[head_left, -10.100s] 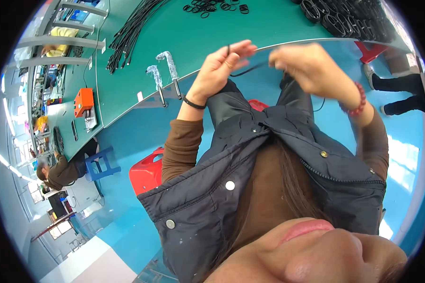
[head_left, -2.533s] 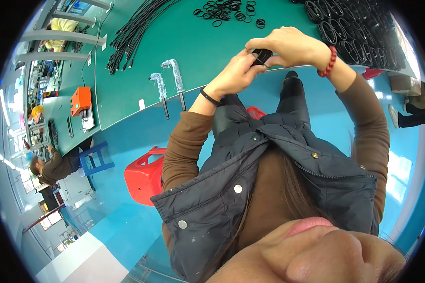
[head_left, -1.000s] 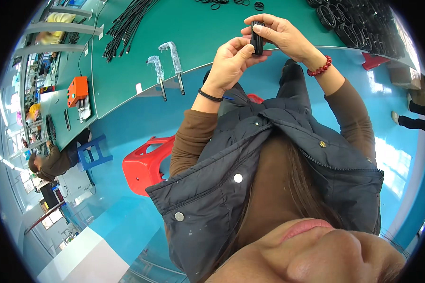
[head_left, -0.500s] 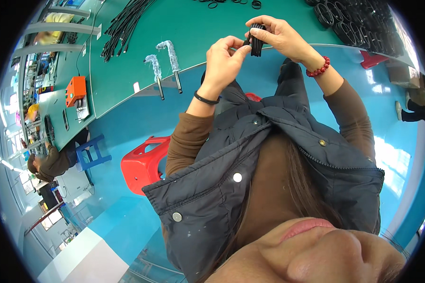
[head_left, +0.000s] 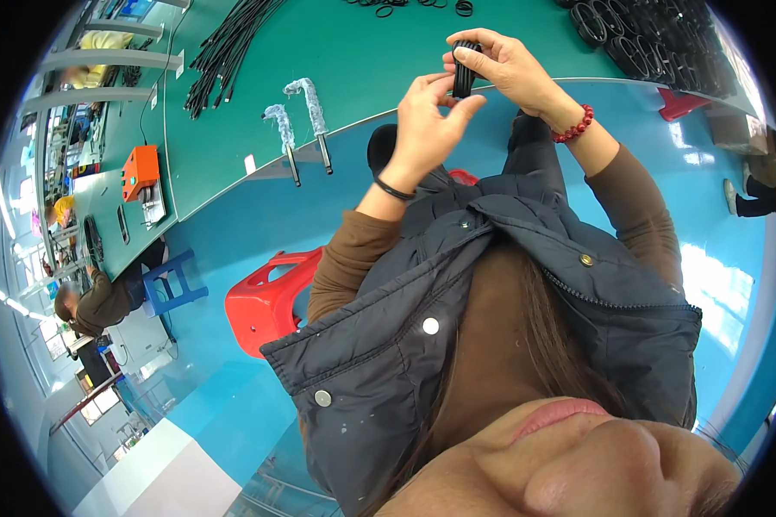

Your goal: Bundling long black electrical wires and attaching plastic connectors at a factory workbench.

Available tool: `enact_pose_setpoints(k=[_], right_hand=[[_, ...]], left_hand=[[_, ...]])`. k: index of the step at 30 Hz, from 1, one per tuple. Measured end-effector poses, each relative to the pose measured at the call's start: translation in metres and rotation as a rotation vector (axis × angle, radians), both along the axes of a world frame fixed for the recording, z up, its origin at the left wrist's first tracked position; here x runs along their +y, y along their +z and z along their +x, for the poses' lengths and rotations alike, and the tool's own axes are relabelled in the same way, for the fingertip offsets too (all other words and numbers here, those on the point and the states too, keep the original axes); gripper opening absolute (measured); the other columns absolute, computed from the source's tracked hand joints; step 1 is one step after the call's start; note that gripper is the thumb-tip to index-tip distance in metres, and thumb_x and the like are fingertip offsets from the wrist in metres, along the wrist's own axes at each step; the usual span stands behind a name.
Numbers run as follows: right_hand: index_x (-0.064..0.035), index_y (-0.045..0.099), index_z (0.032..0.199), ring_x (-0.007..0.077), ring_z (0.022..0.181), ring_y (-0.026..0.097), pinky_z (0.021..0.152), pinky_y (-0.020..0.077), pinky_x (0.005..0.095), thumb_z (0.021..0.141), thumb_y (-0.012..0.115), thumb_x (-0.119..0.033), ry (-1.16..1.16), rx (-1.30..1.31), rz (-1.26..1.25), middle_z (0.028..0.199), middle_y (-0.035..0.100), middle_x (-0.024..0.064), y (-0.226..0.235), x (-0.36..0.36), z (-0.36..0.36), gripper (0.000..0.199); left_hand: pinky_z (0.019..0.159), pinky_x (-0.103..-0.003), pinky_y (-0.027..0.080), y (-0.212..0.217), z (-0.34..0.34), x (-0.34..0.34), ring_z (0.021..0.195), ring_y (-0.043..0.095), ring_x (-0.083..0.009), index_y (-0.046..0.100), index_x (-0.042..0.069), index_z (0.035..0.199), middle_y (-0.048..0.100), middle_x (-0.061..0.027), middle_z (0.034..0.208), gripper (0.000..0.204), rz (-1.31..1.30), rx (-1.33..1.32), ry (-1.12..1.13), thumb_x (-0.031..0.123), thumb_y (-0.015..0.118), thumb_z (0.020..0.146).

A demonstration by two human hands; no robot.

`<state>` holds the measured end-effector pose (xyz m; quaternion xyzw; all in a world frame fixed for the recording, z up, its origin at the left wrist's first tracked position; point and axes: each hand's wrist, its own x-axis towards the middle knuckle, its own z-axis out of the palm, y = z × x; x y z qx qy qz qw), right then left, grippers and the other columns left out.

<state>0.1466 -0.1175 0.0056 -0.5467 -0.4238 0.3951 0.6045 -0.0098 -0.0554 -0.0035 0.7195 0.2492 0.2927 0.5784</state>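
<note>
Two hands closed on one coiled black cable above the green table

Both hands meet over the near edge of the green table [head_left: 259, 129], so the work stays close to the eyes and over the bench. The right hand [head_left: 510, 69] pinches the top of the coiled black cable [head_left: 465, 67] with fingers and thumb and keeps the loops flat together. The left hand [head_left: 424, 121] is closed on the lower side of the same coil, its fingertips pressed on the strands, probably to stop them from springing open. Farther on the table, beyond the hands, lie small black bands [head_left: 405, 7]. At the table's far right sits a pile of finished coils [head_left: 655, 43]. To its far left lies a bundle of straight cables [head_left: 224, 52]. Two wrapped tools [head_left: 302, 129] lie at the table's near edge. Below the table stands a red stool [head_left: 272, 297]
</note>
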Motion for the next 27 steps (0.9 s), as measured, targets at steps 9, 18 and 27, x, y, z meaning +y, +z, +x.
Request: enact_pose_setpoints(k=[9, 18, 27], right_hand=[[-0.0005, 0.055, 0.121, 0.0170, 0.100, 0.061, 0.086, 0.0517, 0.0270, 0.093, 0.061, -0.018, -0.088, 0.336, 0.064, 0.115, 0.061, 0.0150, -0.014, -0.001, -0.015, 0.033], [0.0008, 0.055, 0.120, 0.0143, 0.095, 0.059, 0.083, 0.0482, 0.0236, 0.090, 0.061, -0.012, -0.175, 0.076, 0.060, 0.110, 0.062, 0.0100, -0.010, -0.014, -0.022, 0.032], [0.0010, 0.056, 0.118, 0.0125, 0.089, 0.059, 0.079, 0.0491, 0.0234, 0.090, 0.061, -0.011, -0.215, 0.224, 0.064, 0.106, 0.062, 0.0085, -0.001, -0.035, 0.025, 0.031]], left_hand=[[0.053, -0.024, 0.048, -0.012, 0.006, -0.001, 0.063, 0.055, -0.0155, 0.064, -0.001, 0.102, 0.060, -0.0110, 0.097, 0.028, 0.514, -0.054, 0.259, 0.005, 0.072, 0.076], [0.051, -0.024, 0.046, -0.018, 0.015, -0.015, 0.059, 0.053, -0.0147, 0.063, -0.001, 0.104, 0.060, -0.0111, 0.099, 0.029, 0.670, -0.048, 0.241, 0.003, 0.071, 0.076], [0.053, -0.025, 0.047, -0.009, 0.067, -0.026, 0.060, 0.054, -0.0154, 0.062, -0.001, 0.108, 0.058, -0.0115, 0.106, 0.035, 0.668, -0.026, 0.101, 0.004, 0.072, 0.076]])
